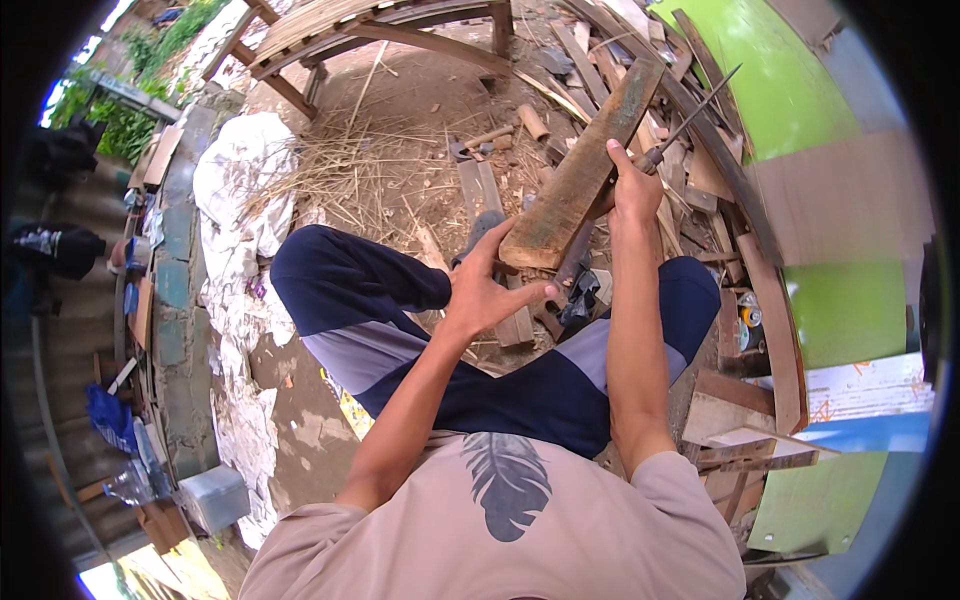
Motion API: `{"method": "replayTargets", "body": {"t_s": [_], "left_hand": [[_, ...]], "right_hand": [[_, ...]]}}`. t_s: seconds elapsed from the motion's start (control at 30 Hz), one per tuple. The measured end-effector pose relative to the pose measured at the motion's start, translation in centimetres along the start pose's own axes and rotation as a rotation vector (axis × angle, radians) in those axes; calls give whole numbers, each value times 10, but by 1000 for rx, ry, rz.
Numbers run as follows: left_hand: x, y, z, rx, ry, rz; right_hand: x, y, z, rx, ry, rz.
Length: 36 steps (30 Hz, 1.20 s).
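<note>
Above the dirt ground [420,105], between two bent knees, here's the grip: the right hand [634,190] is closed round the handle of a pointed tool [652,158], its thumb pressed to the right edge of a wooden board [585,170]. Two jobs for one hand, and that looks like the weak spot: should the fingers ease for either piece, the other could slip. Down at the board's near end, the left hand [487,290] cups the corner, thumb spread off the wood; whether its fingers truly clamp can't be told. If they don't, that end could drop or twist towards the lap. Now the spike: it angles up past the board's far right edge, clear of the left hand, yet a sudden turn of the right wrist could swing it inward. Further out, scrap wood [740,195] crowds the right side of the ground, where the board's far end might catch if tilted. Dry strips [345,165] lie left, short of a slatted bench [310,35], loose underfoot should anyone stand.
</note>
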<state>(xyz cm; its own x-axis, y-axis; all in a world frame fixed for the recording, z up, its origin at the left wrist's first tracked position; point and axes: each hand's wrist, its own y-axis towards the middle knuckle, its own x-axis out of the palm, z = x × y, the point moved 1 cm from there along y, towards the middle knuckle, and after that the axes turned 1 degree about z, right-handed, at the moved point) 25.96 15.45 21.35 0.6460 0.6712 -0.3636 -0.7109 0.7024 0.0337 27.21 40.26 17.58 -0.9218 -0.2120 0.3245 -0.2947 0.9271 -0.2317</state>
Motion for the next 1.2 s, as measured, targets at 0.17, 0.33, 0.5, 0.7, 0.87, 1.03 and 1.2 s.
{"method": "replayTargets", "body": {"t_s": [0.17,0.33,0.5,0.7,0.87,1.03,1.2], "left_hand": [[-12,4,11,310,179,235],[-22,-1,0,188,107,262],[-38,8,-13,154,83,270],[-38,16,-5,412,297,347],[-49,29,-29,513,409,479],[-53,64,-22,495,-188,674],[-83,98,10,443,-71,693]], "right_hand": [[26,-33,16,71,-11,-84],[23,-29,47,147,-115,-133],[28,-35,68,317,-152,-220],[38,-36,86,504,-106,-393],[53,-54,87,609,-149,-444],[58,-77,74,726,-112,-595],[49,-94,34,707,-408,-778]]}}
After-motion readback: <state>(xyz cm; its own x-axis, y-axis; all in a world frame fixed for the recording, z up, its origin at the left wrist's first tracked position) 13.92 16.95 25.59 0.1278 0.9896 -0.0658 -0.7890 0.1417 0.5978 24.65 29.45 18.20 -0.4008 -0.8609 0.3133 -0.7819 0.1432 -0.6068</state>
